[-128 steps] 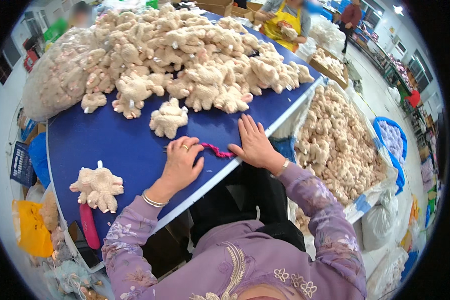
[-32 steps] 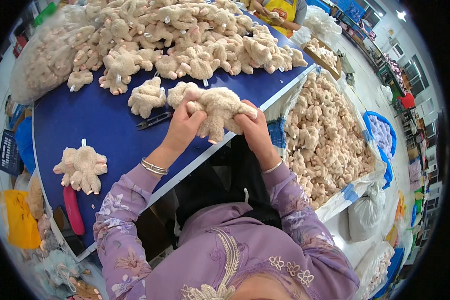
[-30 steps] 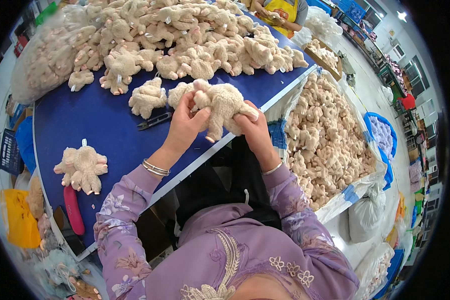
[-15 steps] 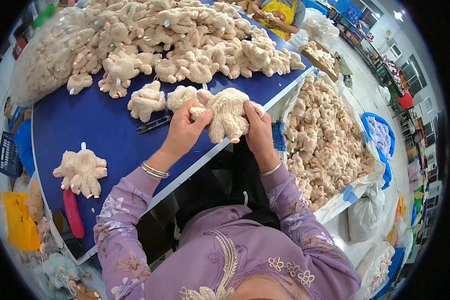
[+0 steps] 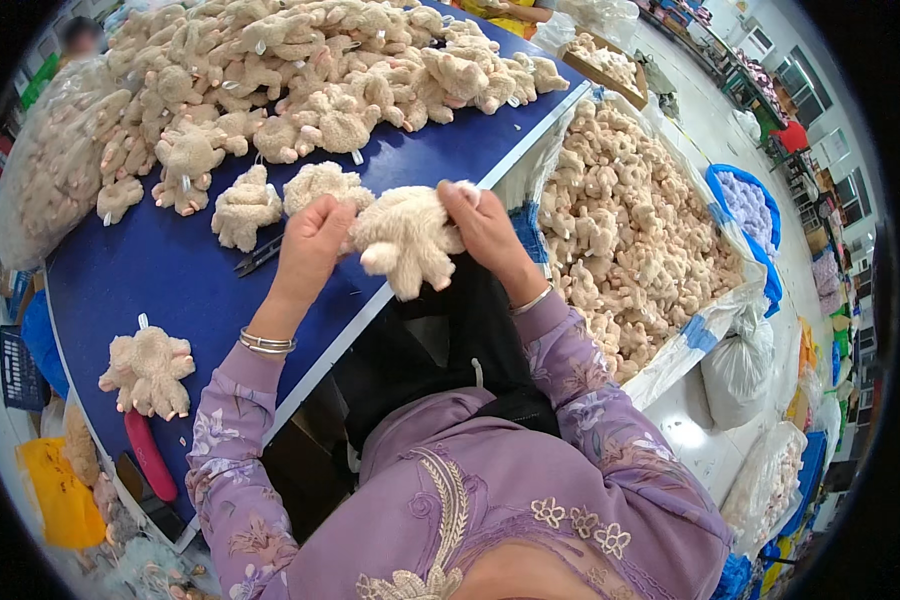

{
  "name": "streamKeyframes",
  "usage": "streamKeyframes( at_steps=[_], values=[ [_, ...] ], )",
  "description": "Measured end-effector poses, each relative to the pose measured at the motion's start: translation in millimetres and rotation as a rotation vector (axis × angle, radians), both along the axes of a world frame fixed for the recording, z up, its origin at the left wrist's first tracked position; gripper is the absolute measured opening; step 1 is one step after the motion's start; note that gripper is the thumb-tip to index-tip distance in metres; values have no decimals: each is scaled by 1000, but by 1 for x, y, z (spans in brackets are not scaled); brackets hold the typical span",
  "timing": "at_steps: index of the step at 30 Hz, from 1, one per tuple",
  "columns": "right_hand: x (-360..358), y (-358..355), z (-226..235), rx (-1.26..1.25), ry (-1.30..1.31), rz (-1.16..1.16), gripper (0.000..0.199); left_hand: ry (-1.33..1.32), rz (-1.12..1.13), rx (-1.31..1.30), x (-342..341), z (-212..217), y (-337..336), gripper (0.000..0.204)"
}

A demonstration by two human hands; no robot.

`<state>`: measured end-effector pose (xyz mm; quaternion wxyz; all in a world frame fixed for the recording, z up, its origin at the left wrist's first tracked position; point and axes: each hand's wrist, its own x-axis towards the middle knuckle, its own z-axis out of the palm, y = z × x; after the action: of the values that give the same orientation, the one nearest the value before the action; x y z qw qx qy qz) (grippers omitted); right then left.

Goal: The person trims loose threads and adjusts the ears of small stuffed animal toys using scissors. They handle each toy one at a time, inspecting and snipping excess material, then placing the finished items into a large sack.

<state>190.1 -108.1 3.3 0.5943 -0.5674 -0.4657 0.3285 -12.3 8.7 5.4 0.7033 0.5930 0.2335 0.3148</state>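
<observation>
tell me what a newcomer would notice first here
Likely the heap of cream plush pieces across the far side of the blue table. Next, the plush piece pinched in the right hand, the left hand closed beside it. Then the white sack at right, full of cream plush.

left hand (image 5: pixel 311 243) and right hand (image 5: pixel 486 232) pinch a cream plush (image 5: pixel 408 238) beside the blue table (image 5: pixel 160 270)

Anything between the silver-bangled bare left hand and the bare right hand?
In the head view, a cream, fleecy, limbed plush piece lies between left hand and right hand. The right pinches it; left contact is unclear.
</observation>
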Motion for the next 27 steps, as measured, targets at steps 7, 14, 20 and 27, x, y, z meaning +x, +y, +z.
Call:
streamKeyframes(
  at_steps=[7, 14, 20, 27],
  values=[
    [0, -6, 28, -76, 9, -38, 34, -170, -173, -46, -7, -4, 6, 32],
    [-26, 13, 38, 1, 29, -35, 27, -135, -294, -212, 10, -9, -30, 43],
    [2, 7, 17, -97, 423, 54, 49, -246, -217, -308, 8, -18, -24, 31],
    [-24, -3, 5, -75, 141, 144, 25, -322, -234, -350, 14, -13, -32, 35]
  ],
)
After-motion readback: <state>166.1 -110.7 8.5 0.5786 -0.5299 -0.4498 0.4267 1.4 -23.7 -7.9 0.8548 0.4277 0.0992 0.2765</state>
